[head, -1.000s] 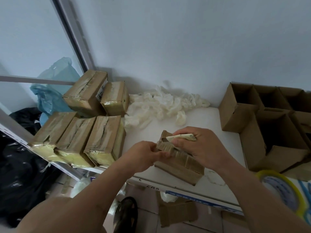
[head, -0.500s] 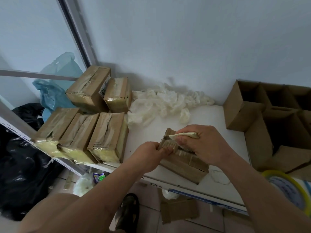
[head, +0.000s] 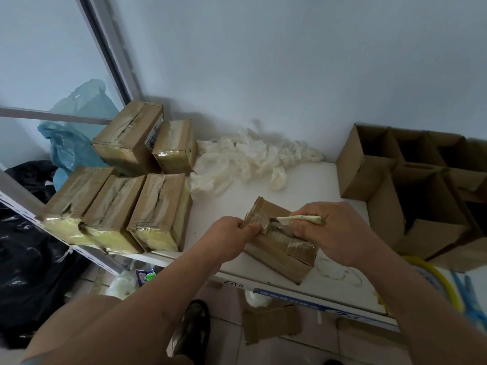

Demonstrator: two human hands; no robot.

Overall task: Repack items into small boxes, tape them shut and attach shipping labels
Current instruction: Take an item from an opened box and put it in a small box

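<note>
A small taped cardboard box (head: 276, 255) lies on the white table (head: 311, 191) near its front edge. My left hand (head: 229, 235) pinches the tape at the box's left top end. My right hand (head: 332, 233) presses on the box top and holds a pale folded strip (head: 305, 219) between thumb and fingers. Several taped boxes (head: 160, 209) sit in a row at the left, with two more (head: 131, 138) behind them. Open empty cartons (head: 411, 201) stand at the right.
A heap of white plastic gloves (head: 250, 159) lies at the back by the wall. A yellow-rimmed round object (head: 437, 283) sits at the table's right front. Black bags (head: 29, 259) and a blue bag (head: 73, 143) fill the left. Cardboard scraps (head: 271, 322) lie on the floor.
Both hands stay on the small box. The left hand's pinch has shifted slightly along the tape at the box's end; the view has tilted a little.
</note>
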